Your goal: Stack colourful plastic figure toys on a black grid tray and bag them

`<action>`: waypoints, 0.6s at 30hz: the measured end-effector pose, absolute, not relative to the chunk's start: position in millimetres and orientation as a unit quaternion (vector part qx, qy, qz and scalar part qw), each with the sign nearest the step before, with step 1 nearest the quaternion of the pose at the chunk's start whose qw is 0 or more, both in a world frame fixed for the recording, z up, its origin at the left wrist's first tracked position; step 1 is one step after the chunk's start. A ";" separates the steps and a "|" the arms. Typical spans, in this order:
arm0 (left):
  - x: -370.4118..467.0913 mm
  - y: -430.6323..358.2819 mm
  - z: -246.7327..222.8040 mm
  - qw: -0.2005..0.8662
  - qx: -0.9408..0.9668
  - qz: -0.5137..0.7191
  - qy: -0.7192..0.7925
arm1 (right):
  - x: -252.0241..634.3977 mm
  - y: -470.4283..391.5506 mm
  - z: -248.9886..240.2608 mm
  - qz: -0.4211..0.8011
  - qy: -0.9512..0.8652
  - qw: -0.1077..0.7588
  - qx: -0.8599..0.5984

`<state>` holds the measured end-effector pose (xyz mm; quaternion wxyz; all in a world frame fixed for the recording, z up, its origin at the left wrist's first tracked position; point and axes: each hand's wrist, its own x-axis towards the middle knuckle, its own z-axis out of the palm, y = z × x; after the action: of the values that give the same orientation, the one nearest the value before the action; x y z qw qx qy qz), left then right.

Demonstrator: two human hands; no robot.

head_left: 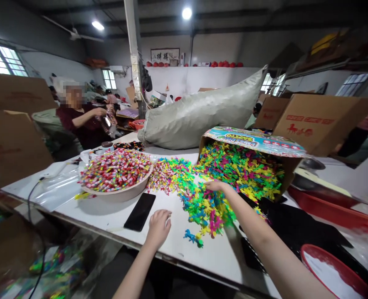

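Observation:
My left hand [159, 224] rests on the white table with its fingers loosely bent and nothing seen in them, just right of a black phone [139, 211]. Over the heap of small bright plastic figures [202, 207] reaches my right hand [214, 185], its fingers stretched out to the left, at or just above the figures; their undersides are hidden. Behind it, a printed cardboard box [252, 141] lies on its side, spilling more of these green, yellow, blue and pink figures. A wide tub [130, 193] heaped with small red-and-white wrapped pieces [115, 170] stands left of the phone.
A large grey-green sack [196, 118] lies across the table's back. Clear plastic film [57, 189] covers the left end. Red basins [330, 265] and black bags [302, 224] are at the right. Another person [80, 110] handles a plastic bag beyond the left side; cartons [321, 122] stand around.

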<state>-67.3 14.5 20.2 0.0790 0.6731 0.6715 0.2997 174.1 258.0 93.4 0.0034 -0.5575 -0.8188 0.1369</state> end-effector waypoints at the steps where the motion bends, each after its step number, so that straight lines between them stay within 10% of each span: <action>1: -61.4 11.8 21.2 0.090 0.681 0.313 0.656 | 175.5 258.5 98.1 0.137 -0.822 -0.008 -0.552; 8: -9.4 -4.9 15.2 0.160 0.789 0.283 0.521 | 102.4 265.4 111.3 0.083 -0.840 0.041 -0.535; 18: -43.3 -22.3 9.4 0.115 0.645 0.291 0.697 | -3.8 262.5 89.3 0.101 -0.784 0.096 -0.605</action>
<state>-43.3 -22.3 9.4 0.1147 0.6452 0.6970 0.2911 -3.8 262.5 89.3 0.0956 -0.6049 -0.7841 0.1010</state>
